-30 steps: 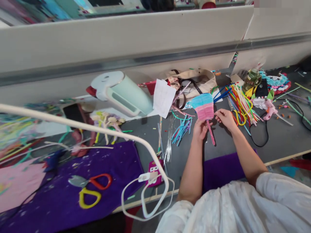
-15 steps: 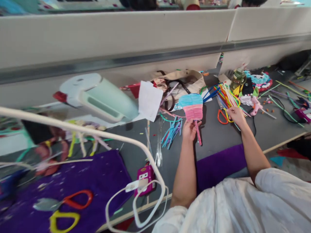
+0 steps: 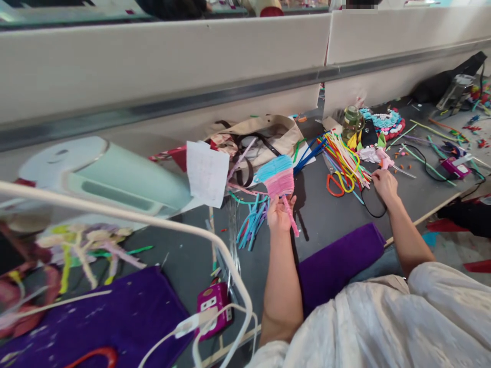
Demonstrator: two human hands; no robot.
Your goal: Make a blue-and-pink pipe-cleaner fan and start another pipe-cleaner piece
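Note:
My left hand is closed on the pink stem of a small fan-shaped piece woven from blue and pink pipe cleaners, held upright over the grey table. My right hand reaches right, fingers curled at the near end of a pile of coloured pipe cleaners. What those fingers grip is hidden. A pink glue gun lies just beyond that hand. Orange-handled scissors lie between my two hands.
A pale green lamp head on a white arm fills the left foreground. A beige bag, a white paper, loose blue pipe cleaners, a magenta power strip, purple cloths and a bottle lie about.
The view has swung right. My right hand left the fan piece and moved right, past the scissors to the pile's end near the glue gun. The left hand keeps holding the fan piece.

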